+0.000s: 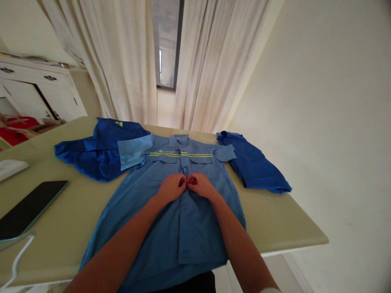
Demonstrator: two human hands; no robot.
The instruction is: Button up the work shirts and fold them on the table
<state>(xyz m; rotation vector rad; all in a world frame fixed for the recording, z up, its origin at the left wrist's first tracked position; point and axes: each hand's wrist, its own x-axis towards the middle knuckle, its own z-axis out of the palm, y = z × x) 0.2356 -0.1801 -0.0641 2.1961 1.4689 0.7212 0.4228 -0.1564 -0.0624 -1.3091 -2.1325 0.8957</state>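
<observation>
A blue short-sleeved work shirt [165, 219] lies face up on the table, collar at the far side, with yellow stripes across its chest and two flap pockets. My left hand [174, 186] and my right hand [198, 184] meet at its front placket, just below the pockets. Both hands are closed, fingertips pinching the placket cloth from either side. Whatever button sits between the fingertips is hidden. Below the hands the placket runs down to the hem, which hangs near the table's front edge.
Darker blue folded garments lie at the left [104, 150] and right [253, 162] of the shirt on the beige table [275, 228]. A black tablet-like device [33, 207], a white object [12, 167] and a white cable [18, 260] are at the left. Curtains and a wall stand behind.
</observation>
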